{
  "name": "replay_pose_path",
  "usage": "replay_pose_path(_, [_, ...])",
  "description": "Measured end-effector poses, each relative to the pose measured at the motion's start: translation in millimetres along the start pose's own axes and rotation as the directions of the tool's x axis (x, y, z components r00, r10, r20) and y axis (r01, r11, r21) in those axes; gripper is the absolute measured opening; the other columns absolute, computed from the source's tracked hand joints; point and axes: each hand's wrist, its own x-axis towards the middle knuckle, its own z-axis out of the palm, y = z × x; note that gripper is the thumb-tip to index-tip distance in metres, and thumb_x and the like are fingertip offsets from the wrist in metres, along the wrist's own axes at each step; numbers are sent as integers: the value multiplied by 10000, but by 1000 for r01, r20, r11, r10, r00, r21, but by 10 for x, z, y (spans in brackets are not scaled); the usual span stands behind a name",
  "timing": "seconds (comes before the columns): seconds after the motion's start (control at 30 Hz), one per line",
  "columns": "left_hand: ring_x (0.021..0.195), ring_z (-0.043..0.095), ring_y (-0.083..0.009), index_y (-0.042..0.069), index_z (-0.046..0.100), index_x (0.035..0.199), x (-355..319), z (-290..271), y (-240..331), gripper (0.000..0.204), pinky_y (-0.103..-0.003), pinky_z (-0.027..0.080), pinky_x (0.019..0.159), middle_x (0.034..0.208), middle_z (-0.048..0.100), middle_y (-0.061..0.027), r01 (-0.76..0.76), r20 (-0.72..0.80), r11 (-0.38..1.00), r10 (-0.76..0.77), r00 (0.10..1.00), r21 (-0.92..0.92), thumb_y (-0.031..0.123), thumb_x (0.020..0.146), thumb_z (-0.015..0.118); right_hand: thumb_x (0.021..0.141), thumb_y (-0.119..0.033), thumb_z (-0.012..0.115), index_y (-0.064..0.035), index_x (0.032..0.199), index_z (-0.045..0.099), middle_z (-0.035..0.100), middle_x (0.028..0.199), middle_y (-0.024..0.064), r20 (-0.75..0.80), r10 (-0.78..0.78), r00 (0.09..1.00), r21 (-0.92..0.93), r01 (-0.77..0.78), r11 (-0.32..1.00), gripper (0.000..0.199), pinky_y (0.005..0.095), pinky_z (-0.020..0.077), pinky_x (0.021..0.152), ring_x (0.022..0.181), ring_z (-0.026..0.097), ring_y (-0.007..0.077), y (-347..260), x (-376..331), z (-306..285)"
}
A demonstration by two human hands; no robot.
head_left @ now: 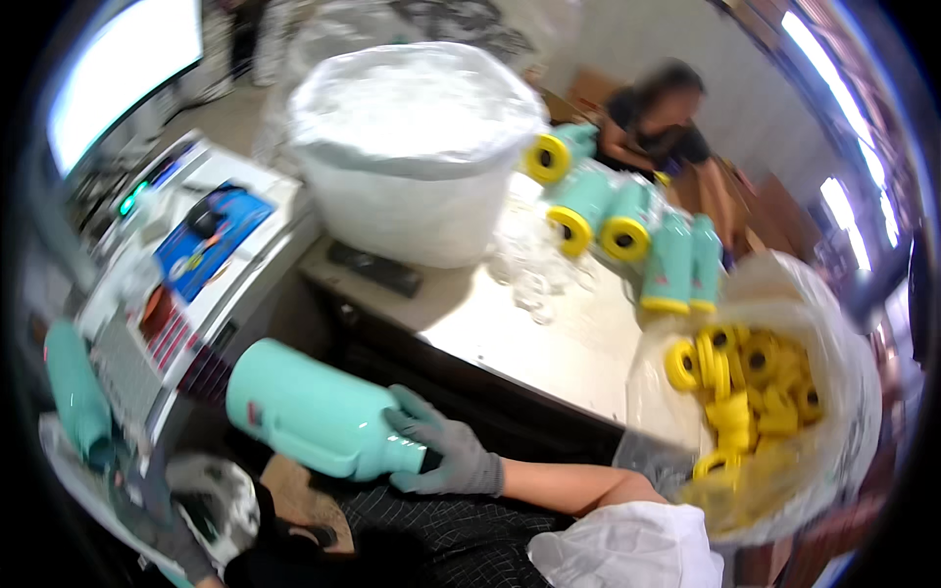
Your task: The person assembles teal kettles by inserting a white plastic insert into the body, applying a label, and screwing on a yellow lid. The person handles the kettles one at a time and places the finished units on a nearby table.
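My right hand, in a grey glove, is closed round the narrow neck end of a turquoise thermos flask body. The flask lies tilted above my lap, its wide end pointing left and its handle on the near side. At the lower left is my left hand, also gloved in grey and blurred. It is close to the neck of a second turquoise flask body, which leans neck downward. Whether those fingers grip that neck, I cannot tell.
A large white lined tub stands on the white table. Several turquoise flasks with yellow bases are beyond it, near a person. At right, a plastic-lined container holds yellow rings and caps. A monitor is at left.
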Motion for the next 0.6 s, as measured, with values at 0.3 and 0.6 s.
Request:
replay_pose_path(0.3, [1547, 302, -337, 178, 393, 1594, 622, -120, -732, 618, -566, 233, 1269, 1658, 357, -98, -321, -39, 720, 435, 900, 615, 281, 1014, 579, 837, -282, 814, -181, 1620, 371, 170, 1704, 242, -30, 68, 997, 149, -63, 987, 906, 446, 414, 1178, 1457, 435, 435, 98, -326, 176])
replay_pose_path(0.6, [1386, 491, -341, 126, 454, 1509, 777, -96, -1335, 510, -510, 452, 1107, 1521, 490, -123, -382, 37, 550, 536, 843, 743, 292, 1034, 543, 843, -312, 809, -180, 1616, 373, 159, 1711, 222, -60, 61, 996, 182, -49, 982, 897, 449, 437, 1162, 1445, 450, 435, 194, -332, 146])
